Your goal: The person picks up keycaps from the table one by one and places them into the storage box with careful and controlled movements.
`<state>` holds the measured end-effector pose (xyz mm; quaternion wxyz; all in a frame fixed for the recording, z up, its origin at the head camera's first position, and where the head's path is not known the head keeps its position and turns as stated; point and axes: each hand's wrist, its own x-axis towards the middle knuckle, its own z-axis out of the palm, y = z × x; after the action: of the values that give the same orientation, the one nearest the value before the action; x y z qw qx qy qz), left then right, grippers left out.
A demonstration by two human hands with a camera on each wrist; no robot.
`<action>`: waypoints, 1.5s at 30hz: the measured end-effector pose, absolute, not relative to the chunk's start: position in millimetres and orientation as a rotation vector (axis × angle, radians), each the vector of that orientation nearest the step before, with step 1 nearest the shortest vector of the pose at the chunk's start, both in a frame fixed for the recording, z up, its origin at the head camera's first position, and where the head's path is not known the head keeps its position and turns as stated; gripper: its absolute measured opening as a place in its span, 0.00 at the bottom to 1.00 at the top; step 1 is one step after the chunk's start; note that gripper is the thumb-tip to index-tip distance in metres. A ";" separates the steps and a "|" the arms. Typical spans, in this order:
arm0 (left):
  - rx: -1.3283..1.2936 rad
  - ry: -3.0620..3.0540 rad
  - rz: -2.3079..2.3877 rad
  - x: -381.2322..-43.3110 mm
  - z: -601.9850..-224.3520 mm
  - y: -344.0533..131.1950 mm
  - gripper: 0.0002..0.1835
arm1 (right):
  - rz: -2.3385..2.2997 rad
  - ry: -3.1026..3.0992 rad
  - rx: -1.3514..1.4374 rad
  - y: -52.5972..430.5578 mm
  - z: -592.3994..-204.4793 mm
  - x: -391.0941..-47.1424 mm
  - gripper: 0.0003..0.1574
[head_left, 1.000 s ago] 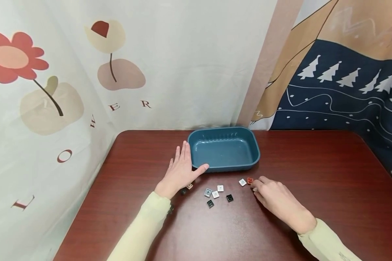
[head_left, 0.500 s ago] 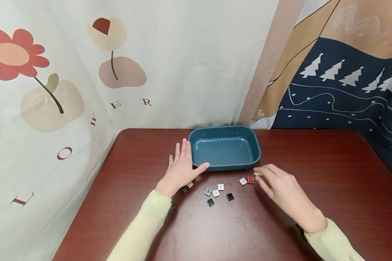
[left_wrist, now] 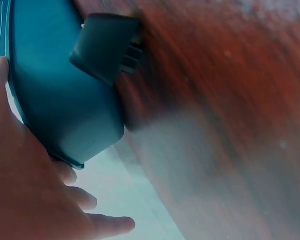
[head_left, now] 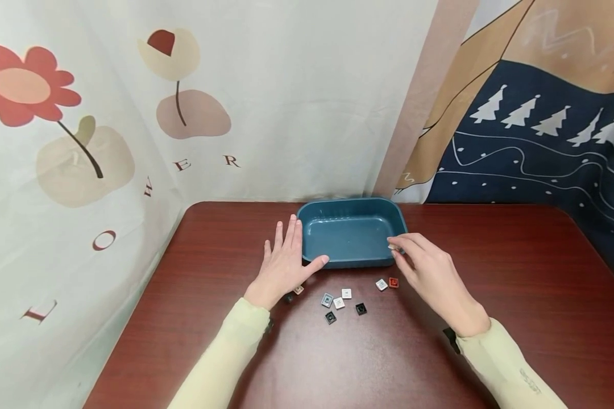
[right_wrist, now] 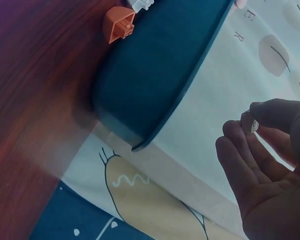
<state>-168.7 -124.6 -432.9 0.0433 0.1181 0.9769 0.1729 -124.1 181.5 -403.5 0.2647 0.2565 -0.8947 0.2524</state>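
My right hand (head_left: pixel 430 278) pinches a pale keycap (right_wrist: pixel 249 122) between thumb and fingertips, over the right front rim of a blue plastic basin (head_left: pixel 350 264). With its fingers straight, my left hand (head_left: pixel 278 267) lies against the basin's left side, thumb along the front rim. Just in front of the basin at the right sit an orange keycap (head_left: pixel 393 282) and a white keycap (head_left: pixel 381 284). More loose keycaps lie farther left, among them a grey-blue keycap (head_left: pixel 327 300) and a black keycap (head_left: pixel 361 308). A tan keycap (head_left: pixel 299 289) is partly hidden by my left wrist.
The dark red wooden table (head_left: pixel 517 267) bears the basin near its back edge. Behind it hangs a printed curtain (head_left: pixel 297 102) with flowers and trees. Close to the left wrist camera stands a dark keycap (left_wrist: pixel 105 47) beside the basin.
My right hand has picked up the pale keycap beside the orange one and carried it up and left to the basin's rim. The left hand has stayed at the basin's side.
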 end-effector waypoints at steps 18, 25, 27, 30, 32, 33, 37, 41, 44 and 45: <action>0.376 2.983 0.515 -170.7 -434.5 -125.0 0.61 | 0.690 -2.532 0.713 159.1 -415.2 -165.7 0.15; 0.375 2.972 0.519 -171.1 -433.9 -124.5 0.59 | 0.670 -2.638 0.668 152.2 -413.6 -178.2 0.13; 0.373 2.968 0.512 -170.7 -433.5 -124.7 0.60 | 0.674 -2.666 0.648 150.2 -413.5 -182.0 0.13; 0.375 2.967 0.503 -170.1 -433.1 -125.0 0.60 | 0.682 -2.715 0.623 147.0 -413.4 -186.5 0.13; 0.374 2.966 0.507 -170.0 -433.3 -125.3 0.60 | 0.682 -2.747 0.613 144.9 -413.8 -189.0 0.13; 0.374 2.965 0.513 -170.1 -433.4 -125.3 0.60 | 0.681 -2.763 0.609 144.0 -414.1 -190.0 0.13; 0.371 2.966 0.535 -171.0 -434.4 -125.4 0.60 | 0.685 -2.796 0.612 142.2 -415.3 -193.2 0.15; 0.374 2.972 0.543 -171.1 -435.3 -125.7 0.60 | 0.701 -2.794 0.609 145.0 -413.1 -192.3 0.20; 0.380 2.972 0.546 -170.4 -435.3 -126.2 0.60 | 0.733 -2.775 0.569 151.7 -408.0 -185.7 0.23; 0.379 2.971 0.549 -169.9 -435.0 -126.4 0.60 | 0.747 -2.764 0.552 154.4 -406.3 -182.6 0.23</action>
<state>-169.9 -126.4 -435.0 0.0484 0.1244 0.9746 0.1800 -182.6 154.4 -406.3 0.1124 0.1880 -0.9419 0.2545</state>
